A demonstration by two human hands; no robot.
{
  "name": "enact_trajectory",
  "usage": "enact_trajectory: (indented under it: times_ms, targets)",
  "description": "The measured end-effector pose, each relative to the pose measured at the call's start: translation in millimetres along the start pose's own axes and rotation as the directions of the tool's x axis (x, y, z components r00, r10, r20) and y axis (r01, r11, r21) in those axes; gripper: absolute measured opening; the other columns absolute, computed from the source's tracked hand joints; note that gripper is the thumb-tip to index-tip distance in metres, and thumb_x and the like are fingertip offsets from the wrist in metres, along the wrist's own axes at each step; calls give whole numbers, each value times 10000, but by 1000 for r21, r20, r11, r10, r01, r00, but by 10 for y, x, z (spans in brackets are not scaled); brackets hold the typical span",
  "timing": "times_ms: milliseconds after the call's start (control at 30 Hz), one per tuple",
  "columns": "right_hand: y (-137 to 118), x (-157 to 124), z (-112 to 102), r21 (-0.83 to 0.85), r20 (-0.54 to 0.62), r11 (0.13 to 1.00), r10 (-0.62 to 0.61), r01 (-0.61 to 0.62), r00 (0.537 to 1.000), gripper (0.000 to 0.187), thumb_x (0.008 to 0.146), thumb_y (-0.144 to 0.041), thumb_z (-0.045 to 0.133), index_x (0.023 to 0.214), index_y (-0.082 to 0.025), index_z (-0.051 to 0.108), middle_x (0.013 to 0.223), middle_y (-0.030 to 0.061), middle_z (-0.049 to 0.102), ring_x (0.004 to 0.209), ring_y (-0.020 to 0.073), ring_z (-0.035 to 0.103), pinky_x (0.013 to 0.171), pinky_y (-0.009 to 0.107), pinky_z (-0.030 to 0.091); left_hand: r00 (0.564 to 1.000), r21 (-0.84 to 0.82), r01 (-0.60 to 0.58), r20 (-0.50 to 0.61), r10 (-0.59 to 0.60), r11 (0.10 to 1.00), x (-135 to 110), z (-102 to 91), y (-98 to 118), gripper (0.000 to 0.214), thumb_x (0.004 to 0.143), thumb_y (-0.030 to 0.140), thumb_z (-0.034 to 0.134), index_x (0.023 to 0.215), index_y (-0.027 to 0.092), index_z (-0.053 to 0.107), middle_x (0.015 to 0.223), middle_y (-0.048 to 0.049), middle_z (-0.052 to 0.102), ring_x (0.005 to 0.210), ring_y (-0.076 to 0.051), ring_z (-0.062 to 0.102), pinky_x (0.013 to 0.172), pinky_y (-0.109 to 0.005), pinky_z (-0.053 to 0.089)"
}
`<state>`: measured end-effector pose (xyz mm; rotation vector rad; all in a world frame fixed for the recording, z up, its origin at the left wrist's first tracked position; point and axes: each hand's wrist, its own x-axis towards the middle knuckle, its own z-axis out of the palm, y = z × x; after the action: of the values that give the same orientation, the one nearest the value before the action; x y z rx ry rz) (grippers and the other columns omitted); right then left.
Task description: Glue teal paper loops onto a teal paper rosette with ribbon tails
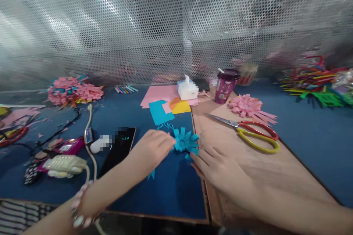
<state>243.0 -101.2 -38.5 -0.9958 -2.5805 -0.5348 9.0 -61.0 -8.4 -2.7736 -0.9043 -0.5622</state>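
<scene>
While a blue paper flower (182, 142) is sitting between the left hand (156, 145) and the right hand (220, 163), scissors (238, 125) are lying to the right.
The left fingers are bunching together, clamping its left edge; the right fingertips are touching its lower-right petals, whether gripping I cannot tell. A phone (117, 156) is lying left of them.

a perforated metal panel (124, 25) gleams behind a blue and wood-brown tabletop (165, 194).

Mod. bright, glare streaks on perf. metal screen (165, 25), soft blur w/ stretch nr edges.
</scene>
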Motion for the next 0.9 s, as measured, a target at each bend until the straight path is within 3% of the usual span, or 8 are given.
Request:
enact_trajectory:
  times_ms: [100, 200, 333, 500, 900]
  targets:
    - [-129, -48, 84, -51, 6, 999, 15, -14, 1000, 145, 802, -129, 604, 941, -147, 639, 766, 39, 640, 693, 219, 592, 523, 342, 427, 997, 100, -58, -39, 63, 993, -219, 62, 226, 163, 930, 168, 486, 1031, 151, 613, 974, -34, 687, 942, -190, 597, 817, -347, 405]
    - [-162, -70, 115, -97, 8, 995, 32, -31, 999, 241, 767, -107, 624, 1006, -118, 641, 779, 45, 647, 688, 227, 598, 489, 338, 425, 996, 167, -54, -67, 66, 984, -280, 137, 293, 161, 933, 167, 483, 1002, 159, 628, 943, -28, 697, 898, -187, 599, 780, -341, 391]
    - [-127, -86, 82, -103, -33, 995, -21, 17, 999, 293, 791, -72, 553, 1073, -87, 627, 783, 57, 648, 687, 223, 600, 500, 338, 438, 996, 267, -51, -62, 70, 962, -250, 154, 314, 209, 942, 134, 437, 984, 165, 639, 932, -35, 693, 866, -196, 593, 742, -353, 375]
    - [-94, -102, 41, -65, -104, 992, -113, 107, 988, 267, 841, -51, 448, 1027, -76, 638, 761, 68, 646, 681, 207, 585, 549, 332, 440, 994, 304, -54, -75, 80, 951, -231, 154, 344, 218, 939, 135, 434, 975, 173, 645, 940, -34, 687, 858, -208, 577, 711, -356, 366]
    - [-40, -21, 125, -97, -175, 992, -102, 86, 979, 243, 865, -74, 438, 961, -78, 661, 680, 68, 617, 629, 184, 556, 506, 304, 369, 992, 304, -16, -112, 53, 952, -227, 290, 243, 140, 894, 152, 546, 983, 172, 653, 872, -34, 678, 842, -200, 563, 699, -342, 369]
